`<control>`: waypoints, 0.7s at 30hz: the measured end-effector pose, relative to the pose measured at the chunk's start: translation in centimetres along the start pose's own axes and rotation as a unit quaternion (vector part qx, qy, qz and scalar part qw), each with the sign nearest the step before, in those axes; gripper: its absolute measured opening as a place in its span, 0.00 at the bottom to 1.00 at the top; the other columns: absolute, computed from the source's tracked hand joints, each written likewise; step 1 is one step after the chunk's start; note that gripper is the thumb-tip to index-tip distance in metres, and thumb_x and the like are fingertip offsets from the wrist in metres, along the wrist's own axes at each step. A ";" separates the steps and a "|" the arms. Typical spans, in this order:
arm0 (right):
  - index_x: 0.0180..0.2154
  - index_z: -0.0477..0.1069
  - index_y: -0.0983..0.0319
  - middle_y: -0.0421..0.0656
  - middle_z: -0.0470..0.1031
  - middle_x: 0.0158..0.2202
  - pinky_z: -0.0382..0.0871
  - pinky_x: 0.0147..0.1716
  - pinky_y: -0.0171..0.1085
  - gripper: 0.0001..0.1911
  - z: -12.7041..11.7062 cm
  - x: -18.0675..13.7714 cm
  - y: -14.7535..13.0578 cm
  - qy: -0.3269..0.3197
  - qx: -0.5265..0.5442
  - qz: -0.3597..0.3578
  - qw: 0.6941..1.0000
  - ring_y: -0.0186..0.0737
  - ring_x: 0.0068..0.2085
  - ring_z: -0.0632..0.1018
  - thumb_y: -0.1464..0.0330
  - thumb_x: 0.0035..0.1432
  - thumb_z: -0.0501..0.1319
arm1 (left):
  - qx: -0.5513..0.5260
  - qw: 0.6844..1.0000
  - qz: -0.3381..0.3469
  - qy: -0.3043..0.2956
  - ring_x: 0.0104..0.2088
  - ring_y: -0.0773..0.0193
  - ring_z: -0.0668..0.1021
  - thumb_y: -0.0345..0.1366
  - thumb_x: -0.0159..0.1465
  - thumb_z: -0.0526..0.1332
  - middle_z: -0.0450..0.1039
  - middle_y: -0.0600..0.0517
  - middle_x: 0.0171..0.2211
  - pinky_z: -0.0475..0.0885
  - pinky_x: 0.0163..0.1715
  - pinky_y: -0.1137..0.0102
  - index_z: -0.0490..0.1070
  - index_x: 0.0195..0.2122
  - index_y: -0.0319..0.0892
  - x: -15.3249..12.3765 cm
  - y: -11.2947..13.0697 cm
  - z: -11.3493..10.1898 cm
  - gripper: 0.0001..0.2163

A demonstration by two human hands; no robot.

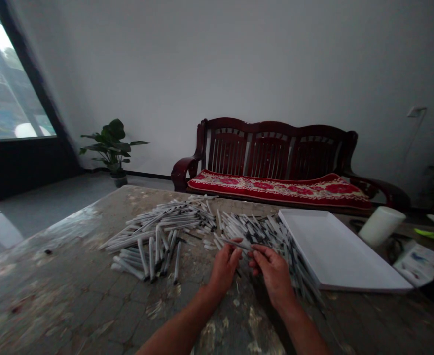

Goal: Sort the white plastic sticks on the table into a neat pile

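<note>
My left hand and my right hand meet over the table, fingers curled, both pinching one thin white pen between them. A heap of white pens with dark tips lies just beyond and to the right of my hands. A second spread of pens lies to the left, some fanned out in a row.
A flat white tray rests at the right of the mottled stone table. A white cylinder and papers lie at the far right. Behind stand a dark wooden bench with a red cushion and a potted plant.
</note>
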State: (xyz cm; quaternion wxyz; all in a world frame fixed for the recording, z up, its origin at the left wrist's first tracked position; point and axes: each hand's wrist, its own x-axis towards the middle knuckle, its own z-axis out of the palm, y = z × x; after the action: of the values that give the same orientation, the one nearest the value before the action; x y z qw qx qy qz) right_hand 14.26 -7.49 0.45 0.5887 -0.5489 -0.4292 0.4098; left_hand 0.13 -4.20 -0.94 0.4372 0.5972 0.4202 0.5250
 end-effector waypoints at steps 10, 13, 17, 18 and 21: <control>0.36 0.79 0.59 0.43 0.80 0.27 0.72 0.25 0.39 0.17 -0.9 0.2 0.4 -0.020 -0.199 -0.037 0.979 0.44 0.27 0.79 0.57 0.54 0.56 | -0.183 0.970 -0.079 0.141 0.18 0.71 0.67 0.55 0.56 0.62 0.66 0.58 0.19 0.61 0.19 0.75 0.72 0.31 0.40 1.5 0.3 -0.9 0.20; 0.35 0.78 0.58 0.44 0.80 0.32 0.71 0.36 0.39 0.14 -2.4 0.8 -0.2 0.040 -0.328 -0.150 0.932 0.44 0.35 0.80 0.60 0.56 0.55 | -0.198 0.956 -0.106 0.192 0.17 0.71 0.67 0.57 0.53 0.62 0.66 0.58 0.18 0.60 0.18 0.76 0.70 0.29 0.40 2.4 -0.5 -2.1 0.21; 0.34 0.77 0.58 0.45 0.78 0.37 0.68 0.37 0.38 0.13 -4.4 1.8 -0.5 0.091 -0.448 -0.186 0.870 0.43 0.37 0.78 0.63 0.58 0.54 | -0.140 0.960 -0.148 0.194 0.16 0.70 0.66 0.57 0.53 0.62 0.64 0.59 0.17 0.58 0.17 0.75 0.70 0.27 0.41 3.2 -1.3 -3.1 0.21; 0.34 0.77 0.58 0.45 0.78 0.37 0.67 0.36 0.38 0.13 -4.8 2.0 -0.5 0.097 -0.466 -0.178 0.861 0.43 0.37 0.78 0.63 0.58 0.55 | -0.110 0.968 -0.149 0.171 0.16 0.70 0.66 0.56 0.54 0.61 0.65 0.58 0.17 0.58 0.17 0.75 0.71 0.27 0.41 3.2 -1.3 -3.2 0.20; 0.37 0.77 0.58 0.45 0.78 0.38 0.66 0.35 0.37 0.14 -5.1 2.1 -0.2 0.120 -0.495 -0.158 0.846 0.43 0.37 0.78 0.63 0.61 0.54 | 0.014 0.989 -0.124 0.080 0.17 0.68 0.69 0.52 0.60 0.57 0.70 0.55 0.19 0.60 0.19 0.73 0.74 0.29 0.41 3.1 -1.2 -3.0 0.18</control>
State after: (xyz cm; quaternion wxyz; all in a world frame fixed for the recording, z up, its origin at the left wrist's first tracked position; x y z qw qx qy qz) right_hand 19.78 -6.96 0.57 0.3426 -0.7372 -0.5819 -0.0247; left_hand -2.62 -0.67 -1.14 0.4557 0.5022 0.5322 0.5068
